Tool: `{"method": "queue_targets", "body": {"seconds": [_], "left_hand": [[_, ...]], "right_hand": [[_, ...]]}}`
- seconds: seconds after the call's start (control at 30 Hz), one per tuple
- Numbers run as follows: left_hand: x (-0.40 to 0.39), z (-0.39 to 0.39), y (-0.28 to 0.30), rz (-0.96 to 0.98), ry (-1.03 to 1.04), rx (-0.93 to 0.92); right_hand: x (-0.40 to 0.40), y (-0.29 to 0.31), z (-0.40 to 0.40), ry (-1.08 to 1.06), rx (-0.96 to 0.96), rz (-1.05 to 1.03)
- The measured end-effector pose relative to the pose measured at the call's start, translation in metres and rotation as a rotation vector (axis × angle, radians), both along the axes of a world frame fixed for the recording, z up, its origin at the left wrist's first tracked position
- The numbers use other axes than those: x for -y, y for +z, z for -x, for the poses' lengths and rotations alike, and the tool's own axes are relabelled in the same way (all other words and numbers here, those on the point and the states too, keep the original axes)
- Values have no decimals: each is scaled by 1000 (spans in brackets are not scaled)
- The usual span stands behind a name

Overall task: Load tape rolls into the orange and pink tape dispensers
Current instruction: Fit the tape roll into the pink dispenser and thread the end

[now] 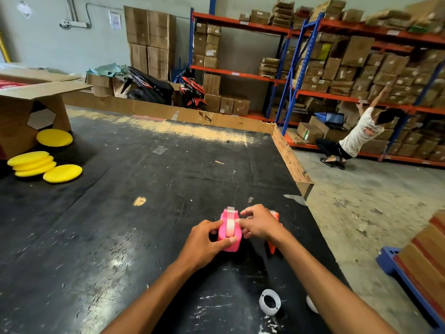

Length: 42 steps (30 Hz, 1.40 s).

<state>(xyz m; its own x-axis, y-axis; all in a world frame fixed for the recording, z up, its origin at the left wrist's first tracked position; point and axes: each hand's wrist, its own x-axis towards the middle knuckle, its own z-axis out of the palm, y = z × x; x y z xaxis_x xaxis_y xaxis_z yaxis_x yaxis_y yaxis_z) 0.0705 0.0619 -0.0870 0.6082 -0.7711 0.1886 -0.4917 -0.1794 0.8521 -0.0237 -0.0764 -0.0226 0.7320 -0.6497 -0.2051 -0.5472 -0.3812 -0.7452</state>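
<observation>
A pink tape dispenser (233, 242) stands on the black table (144, 213) with a pale tape roll (230, 227) seated in its slot. My left hand (204, 242) grips the dispenser's left side, thumb across its lower front. My right hand (258, 224) pinches the roll and the dispenser's right side with its fingertips. The orange tape dispenser (273, 247) sits just behind my right hand, mostly hidden. A white plastic tape core ring (269, 302) lies on the table between my forearms, and another white piece (311, 303) peeks out beside my right forearm.
Yellow foam pads (36, 163) and an open cardboard box (31, 112) sit at the table's left. A wooden lip (289, 155) edges the table's right side. A person (356, 138) crouches by the box-filled shelves (361, 68). A blue pallet with boxes (421, 256) stands at right.
</observation>
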Motion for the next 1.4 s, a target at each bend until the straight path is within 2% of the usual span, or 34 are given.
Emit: {"method": "queue_targets", "body": {"seconds": [0.2,0.5,0.67,0.8,0.9,1.0,1.1,1.2,1.4], "left_hand": [[11,12,0,6,-31,50],[11,16,2,-31,6,63],[0,21,14,27,37,169],[-7,44,38,8,-182,227],[-6,71,50,-115,-418,289],[-1,90,50,-249,-544,325],[3,98,44,-373,-567,461],[5,100,35,-426,-602,523],[-8,92,32,-348,-502,461]], "right_hand": [[6,-6,13,9,-31,104],[5,-7,22,20,13,116],[2,14,51,-22,60,241],[3,32,98,4,-11,305],[0,35,136,40,-206,302],[-8,30,167,54,-371,301],[-16,16,186,9,-434,301],[-23,-1,195,-16,-419,346],[-35,-8,185,-38,-341,400]]}}
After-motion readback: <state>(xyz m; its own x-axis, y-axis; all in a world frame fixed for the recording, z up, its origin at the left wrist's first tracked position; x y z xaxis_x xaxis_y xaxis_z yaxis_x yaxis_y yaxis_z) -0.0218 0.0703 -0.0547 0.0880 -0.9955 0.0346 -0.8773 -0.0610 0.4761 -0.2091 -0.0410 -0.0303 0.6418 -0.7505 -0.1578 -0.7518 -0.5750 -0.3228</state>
